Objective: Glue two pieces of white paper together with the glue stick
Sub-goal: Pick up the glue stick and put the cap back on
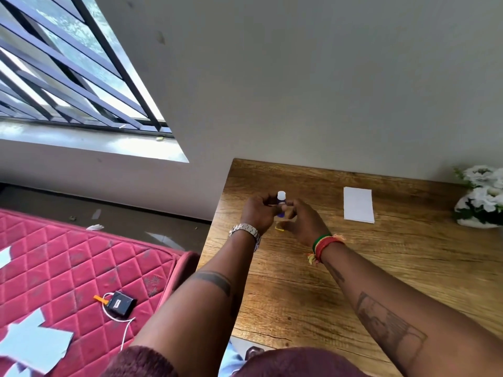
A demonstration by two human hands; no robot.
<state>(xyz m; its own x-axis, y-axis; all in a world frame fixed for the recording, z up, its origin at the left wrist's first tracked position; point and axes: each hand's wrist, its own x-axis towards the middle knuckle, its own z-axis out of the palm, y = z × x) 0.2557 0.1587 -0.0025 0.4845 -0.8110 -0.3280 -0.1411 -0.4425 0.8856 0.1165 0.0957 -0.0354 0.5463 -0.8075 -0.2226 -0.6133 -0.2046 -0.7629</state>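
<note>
Wood-grain desk (381,268) fills the right half of the view, pushed against a plain wall. Well off to its left lies a red quilted mattress (68,268) with a small dark device on a white cable (119,303) and some pale scraps. On the desk, toward the far right, the white paper (358,204) lies flat as a neat rectangle; whether it is one sheet or two stacked cannot be told. A vase of white flowers (480,200) stands just beyond it at the desk's edge.

Both hands meet above the desk's left part, well apart from the paper. The left hand (258,210) has its fingers curled round the purple glue stick (281,204), and the right hand (302,217) closes on it from the other side lower down. The stick stands upright with its white end showing on top. A small yellow bit (279,228) shows beneath the hands; what it is I cannot tell.

By my reading, the stick is being opened or wound out. Twisting too far could push out too much glue, which would smear or snap off. A loose cap could roll off the near-left edge toward the mattress. With the paper so far away, a reach across with an exposed tip risks marking the desk.
</note>
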